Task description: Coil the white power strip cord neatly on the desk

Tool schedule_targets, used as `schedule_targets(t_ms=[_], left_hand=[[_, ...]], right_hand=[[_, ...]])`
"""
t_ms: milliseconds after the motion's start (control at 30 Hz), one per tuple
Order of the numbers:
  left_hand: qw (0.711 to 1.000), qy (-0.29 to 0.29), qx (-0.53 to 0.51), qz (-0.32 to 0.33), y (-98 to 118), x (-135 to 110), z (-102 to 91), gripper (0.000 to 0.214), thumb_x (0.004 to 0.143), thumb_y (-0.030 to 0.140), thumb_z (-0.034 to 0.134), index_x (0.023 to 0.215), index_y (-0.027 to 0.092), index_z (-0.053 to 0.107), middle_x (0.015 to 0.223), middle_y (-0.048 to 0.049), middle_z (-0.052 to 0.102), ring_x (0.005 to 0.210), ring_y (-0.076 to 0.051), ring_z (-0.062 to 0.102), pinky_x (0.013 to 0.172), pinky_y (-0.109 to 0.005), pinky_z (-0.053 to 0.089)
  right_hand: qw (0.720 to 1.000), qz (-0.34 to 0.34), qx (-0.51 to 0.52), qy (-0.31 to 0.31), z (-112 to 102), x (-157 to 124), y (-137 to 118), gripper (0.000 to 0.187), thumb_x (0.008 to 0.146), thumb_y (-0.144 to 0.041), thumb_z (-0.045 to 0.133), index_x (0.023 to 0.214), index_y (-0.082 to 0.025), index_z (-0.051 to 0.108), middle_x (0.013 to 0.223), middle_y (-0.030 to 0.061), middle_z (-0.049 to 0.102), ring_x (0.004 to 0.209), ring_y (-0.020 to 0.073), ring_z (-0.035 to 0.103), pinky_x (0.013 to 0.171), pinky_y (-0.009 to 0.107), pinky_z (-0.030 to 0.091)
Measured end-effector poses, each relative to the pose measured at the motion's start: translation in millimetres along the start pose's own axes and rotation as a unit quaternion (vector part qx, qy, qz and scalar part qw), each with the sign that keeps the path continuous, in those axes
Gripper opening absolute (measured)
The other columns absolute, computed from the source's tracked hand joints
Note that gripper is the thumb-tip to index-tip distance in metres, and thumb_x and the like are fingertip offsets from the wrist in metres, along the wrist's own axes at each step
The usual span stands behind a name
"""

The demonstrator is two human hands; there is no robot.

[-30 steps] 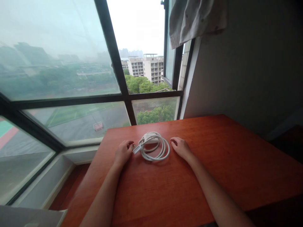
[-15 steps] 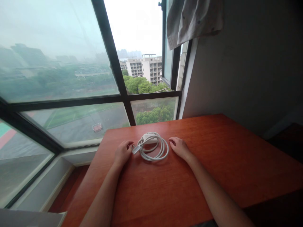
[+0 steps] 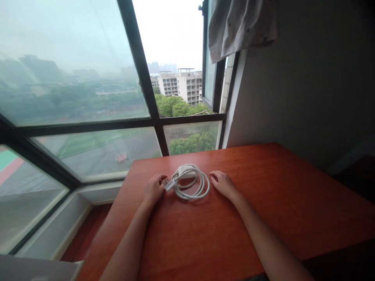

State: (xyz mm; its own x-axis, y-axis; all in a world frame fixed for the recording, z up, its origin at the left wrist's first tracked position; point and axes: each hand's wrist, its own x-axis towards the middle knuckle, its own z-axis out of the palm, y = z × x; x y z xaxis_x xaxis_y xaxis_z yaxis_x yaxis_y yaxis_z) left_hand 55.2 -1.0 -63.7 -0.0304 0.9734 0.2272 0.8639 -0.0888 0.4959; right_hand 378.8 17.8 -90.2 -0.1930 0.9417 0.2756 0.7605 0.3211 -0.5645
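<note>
A coiled white cable [image 3: 202, 186] lies on the reddish-brown wooden table [image 3: 187, 238]. Partly behind its loops is a white block [image 3: 187, 173], perhaps a power adapter. A pale flat connector [image 3: 169, 185] sticks out at the coil's left side. My left hand [image 3: 155, 189] rests on the tabletop just left of that connector, its fingers loosely bent and apart; whether a fingertip touches it is hard to see. To the right of the loops, my right hand [image 3: 222, 183] lies with curved fingers and the thumb apart, holding nothing and not touching the cable.
Dark-framed windows [image 3: 88, 127] stand along the table's far and left sides, one of them swung open. A grey curtain [image 3: 243, 29] hangs at the top right beside a wall [image 3: 293, 89]. At the lower left is a white ledge [image 3: 38, 269].
The whole view has shifted slightly. Both hands and the coiled cable keep their places on the table.
</note>
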Motion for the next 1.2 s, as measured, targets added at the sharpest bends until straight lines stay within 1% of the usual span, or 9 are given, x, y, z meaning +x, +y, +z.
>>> schedule_targets(t_ms=[533, 800, 1200], left_hand=[[1.0, -0.001, -0.009, -0.001, -2.3, 0.5, 1.4, 0.025, 0.081, 0.025, 0.051, 0.098, 0.018, 0.068, 0.101, -0.0062, 0.069, 0.089, -0.019, 0.062, 0.077, -0.028, 0.045], [1.0, -0.001, -0.007, -0.007, -0.5, 0.0, 0.2, 0.026, 0.081, 0.023, 0.05, 0.098, 0.018, 0.068, 0.1, -0.0066, 0.07, 0.087, -0.019, 0.062, 0.076, -0.028, 0.045], [1.0, 0.001, -0.006, -0.008, 0.2, 0.1, 0.2, 0.025, 0.079, 0.023, 0.05, 0.097, 0.019, 0.068, 0.1, -0.006, 0.07, 0.089, -0.019, 0.062, 0.078, -0.028, 0.045]], right_hand=[[1.0, -0.008, -0.004, 0.001, 1.7, 0.1, 2.2, 0.022, 0.085, -0.018, 0.049, 0.098, -0.019, 0.067, 0.1, 0.0074, 0.069, 0.095, 0.0188, 0.062, 0.086, 0.028, 0.045], [1.0, -0.005, -0.008, 0.002, 0.9, -0.5, 0.9, 0.021, 0.085, -0.019, 0.049, 0.096, -0.019, 0.067, 0.099, 0.0068, 0.069, 0.092, 0.0184, 0.063, 0.083, 0.028, 0.045], [1.0, 0.0, -0.01, -0.001, -0.7, -0.3, -1.7, 0.021, 0.085, -0.018, 0.049, 0.096, -0.02, 0.067, 0.099, 0.0061, 0.069, 0.092, 0.0176, 0.062, 0.083, 0.026, 0.045]])
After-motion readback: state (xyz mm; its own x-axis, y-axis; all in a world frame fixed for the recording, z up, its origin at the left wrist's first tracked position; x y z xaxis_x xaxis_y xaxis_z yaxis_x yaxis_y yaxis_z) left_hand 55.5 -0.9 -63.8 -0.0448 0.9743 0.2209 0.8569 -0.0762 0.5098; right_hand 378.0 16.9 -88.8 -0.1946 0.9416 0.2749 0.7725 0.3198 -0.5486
